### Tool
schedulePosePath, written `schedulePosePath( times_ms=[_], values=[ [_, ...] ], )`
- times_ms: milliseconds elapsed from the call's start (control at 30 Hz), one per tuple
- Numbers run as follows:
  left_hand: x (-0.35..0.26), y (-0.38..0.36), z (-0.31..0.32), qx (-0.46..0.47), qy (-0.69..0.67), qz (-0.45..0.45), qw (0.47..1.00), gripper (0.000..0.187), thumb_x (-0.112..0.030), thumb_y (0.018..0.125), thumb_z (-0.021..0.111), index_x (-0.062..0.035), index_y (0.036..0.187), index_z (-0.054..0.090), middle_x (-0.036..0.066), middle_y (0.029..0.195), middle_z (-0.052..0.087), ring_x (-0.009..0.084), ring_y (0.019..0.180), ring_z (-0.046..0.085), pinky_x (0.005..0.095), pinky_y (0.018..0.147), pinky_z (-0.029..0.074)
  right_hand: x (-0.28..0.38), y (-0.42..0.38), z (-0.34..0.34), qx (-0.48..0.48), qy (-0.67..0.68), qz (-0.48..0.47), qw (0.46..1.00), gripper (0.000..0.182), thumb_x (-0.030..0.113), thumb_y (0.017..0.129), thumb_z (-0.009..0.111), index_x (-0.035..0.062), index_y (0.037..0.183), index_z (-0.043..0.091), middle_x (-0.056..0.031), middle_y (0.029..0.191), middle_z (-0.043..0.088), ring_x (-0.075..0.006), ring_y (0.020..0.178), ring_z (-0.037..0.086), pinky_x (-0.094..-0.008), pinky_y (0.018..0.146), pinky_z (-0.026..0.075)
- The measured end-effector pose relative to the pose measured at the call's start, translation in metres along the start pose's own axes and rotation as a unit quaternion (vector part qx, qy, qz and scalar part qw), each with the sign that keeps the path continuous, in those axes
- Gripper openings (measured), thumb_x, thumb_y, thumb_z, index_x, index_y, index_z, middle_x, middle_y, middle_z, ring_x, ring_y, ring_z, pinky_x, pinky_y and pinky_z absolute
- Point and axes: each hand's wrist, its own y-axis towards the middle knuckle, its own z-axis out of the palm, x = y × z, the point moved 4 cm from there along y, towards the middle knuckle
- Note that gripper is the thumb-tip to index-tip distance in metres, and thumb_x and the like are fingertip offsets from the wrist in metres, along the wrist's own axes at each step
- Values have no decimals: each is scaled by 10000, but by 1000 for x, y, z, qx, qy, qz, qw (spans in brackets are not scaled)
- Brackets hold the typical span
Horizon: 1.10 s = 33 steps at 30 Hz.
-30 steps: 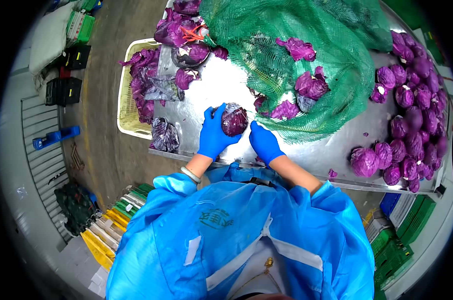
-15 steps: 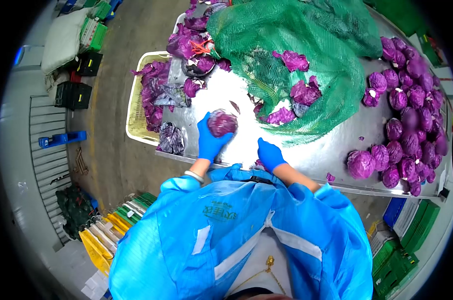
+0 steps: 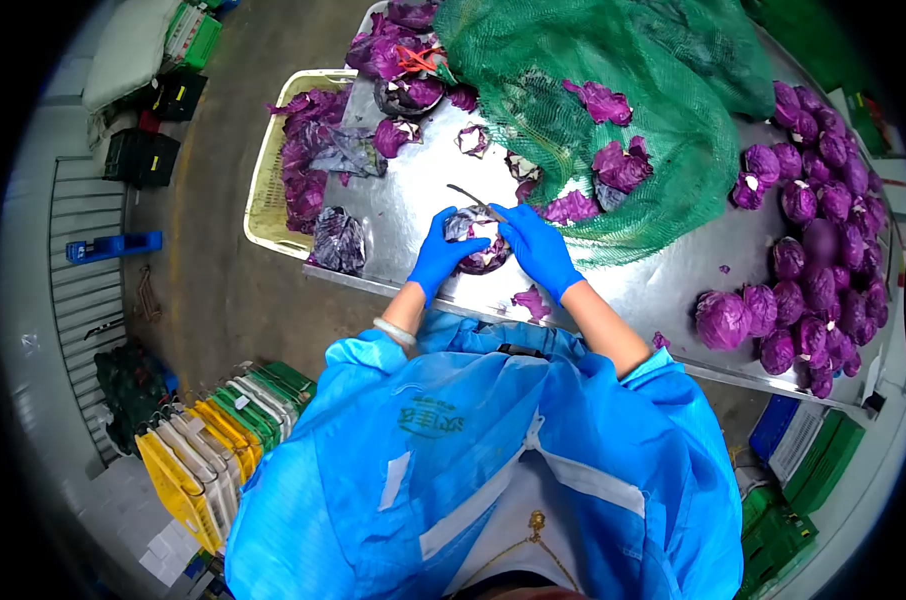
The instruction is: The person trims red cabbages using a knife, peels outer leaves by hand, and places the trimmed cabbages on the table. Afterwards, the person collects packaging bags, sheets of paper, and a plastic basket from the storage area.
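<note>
A red cabbage [image 3: 486,262] sits near the table's front edge, its pale cut stem side facing up. My left hand [image 3: 441,256], in a blue glove, is wrapped round its left side. On the other side, my gloved right hand [image 3: 540,248] grips a knife [image 3: 465,193], whose dark, narrow blade points up and left above the cabbage. The right fingers hide the handle. Close to my right wrist lies a loose purple leaf [image 3: 531,303]. A cored stem piece [image 3: 472,140] rests farther back on the metal table [image 3: 618,312].
A green mesh sack [image 3: 673,190] covers the table's middle back, with loose leaves on it. Many red cabbages [image 3: 818,240] are heaped at right. A pale yellow crate [image 3: 265,195] of leaves stands at left. Stacked crates [image 3: 203,445] are on the floor behind left.
The cabbage has gone from raised in my left hand to stem side up between both hands. My right hand has moved up to it, and the knife blade now shows.
</note>
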Motion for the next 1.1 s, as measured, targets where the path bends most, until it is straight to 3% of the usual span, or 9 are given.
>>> schedulePosePath(
  times_ms=[200, 300, 367, 567, 733, 767, 867, 1033, 1100],
  values=[
    [4, 13, 10, -27, 64, -11, 998, 862, -346, 691, 867, -8, 1362, 444, 169, 1244, 593, 230, 1117, 595, 336, 963, 490, -9, 1, 11, 23, -96, 56, 994, 387, 265, 979, 487, 196, 1359, 514, -169, 1089, 584, -378, 885, 633, -460, 735, 519],
    [-11, 13, 17, -51, 34, -48, 997, 947, -422, 660, 867, 20, 1377, 433, 205, 1245, 604, 277, 1137, 604, 362, 971, 485, -28, 14, 18, -46, -116, 78, 989, 340, 292, 976, 484, 163, 1282, 559, -197, 1123, 595, -392, 912, 633, -482, 752, 513],
    [-29, 3, 26, -66, 167, -9, 984, 894, -362, 678, 870, -5, 1374, 438, 187, 1263, 587, 270, 1168, 576, 358, 992, 469, -48, 30, 8, -68, -100, 182, 976, 268, 302, 974, 474, 85, 1065, 603, -229, 1103, 614, -426, 971, 614, -505, 794, 495],
    [5, -13, 10, -8, 37, 73, 997, 996, -307, 637, 904, -54, 1435, 364, 185, 1326, 534, 270, 1216, 540, 383, 1031, 446, -54, 22, 21, -37, -4, 71, 997, 326, 316, 881, 658, 101, 1123, 625, -180, 1086, 642, -372, 990, 624, -455, 838, 494],
    [12, -23, -7, 11, 73, 51, 996, 1048, -310, 635, 907, -76, 1466, 313, 189, 1381, 475, 294, 1241, 516, 399, 1043, 438, -110, 31, 2, -229, -97, 120, 961, 292, 161, 834, 653, 98, 1119, 643, -190, 976, 684, -377, 873, 661, -460, 761, 521],
    [29, -19, -13, -2, 49, 47, 998, 1056, -312, 635, 907, -78, 1470, 305, 189, 1388, 467, 296, 1243, 513, 401, 1042, 439, -103, 36, -9, -128, -100, 177, 971, 339, 194, 823, 680, 88, 1141, 627, -182, 1063, 654, -377, 913, 649, -461, 772, 520],
    [-4, -35, -9, -7, -14, -28, 999, 1009, -244, 668, 888, -65, 1472, 305, 189, 1384, 464, 276, 1247, 504, 374, 1034, 453, -29, 21, -34, -70, -129, 44, 988, 447, 286, 836, 695, 106, 1228, 579, -155, 1255, 516, -371, 1021, 609, -445, 790, 518],
    [-2, -23, 9, -46, 29, -16, 998, 942, -219, 684, 881, -71, 1448, 351, 180, 1366, 476, 262, 1224, 518, 362, 1015, 466, 0, -14, 9, 24, -78, 74, 994, 336, 283, 949, 556, 221, 1279, 587, -139, 1194, 563, -361, 926, 635, -438, 774, 525],
    [1, -22, 13, -60, 67, -8, 996, 930, -222, 683, 883, -69, 1440, 364, 177, 1372, 469, 259, 1221, 519, 360, 1010, 471, -30, -9, 21, -39, -46, 120, 991, 331, 309, 956, 529, 163, 1244, 600, -181, 1181, 589, -411, 963, 617, -472, 801, 512]
  ],
)
